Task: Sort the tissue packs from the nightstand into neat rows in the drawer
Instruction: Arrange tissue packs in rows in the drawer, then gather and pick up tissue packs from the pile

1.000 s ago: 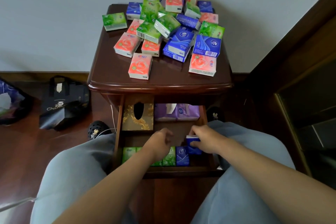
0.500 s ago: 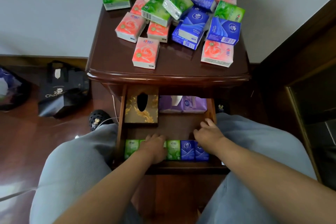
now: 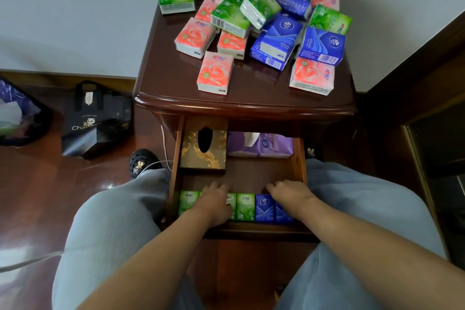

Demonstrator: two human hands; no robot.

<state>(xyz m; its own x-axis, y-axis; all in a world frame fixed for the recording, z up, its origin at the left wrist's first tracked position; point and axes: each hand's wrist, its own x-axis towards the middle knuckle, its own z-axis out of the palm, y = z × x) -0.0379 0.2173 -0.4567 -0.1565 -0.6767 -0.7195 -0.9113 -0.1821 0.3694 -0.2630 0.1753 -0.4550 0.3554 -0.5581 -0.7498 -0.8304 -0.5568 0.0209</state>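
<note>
Several pink, green and blue tissue packs lie heaped on the dark wooden nightstand (image 3: 163, 78); a pink pack (image 3: 215, 73) and another pink pack (image 3: 312, 75) lie nearest its front edge. Below, the drawer (image 3: 300, 158) stands pulled out. Along its front wall runs one row of upright packs, green packs (image 3: 245, 206) to the left and blue packs (image 3: 264, 207) to the right. My left hand (image 3: 216, 202) rests on top of the green packs. My right hand (image 3: 289, 195) rests on the blue packs at the row's right end. Neither hand lifts a pack.
A gold patterned tissue box (image 3: 203, 148) and a purple soft tissue pack (image 3: 261, 145) fill the drawer's back. My knees flank the drawer. A black bag (image 3: 95, 118) and a dark shoe (image 3: 142, 162) lie on the floor to the left; dark wooden furniture (image 3: 427, 83) stands at the right.
My right hand set a blue pack into the row's right end and let go. Both hands came down onto the row. The view tilted down and closer.
</note>
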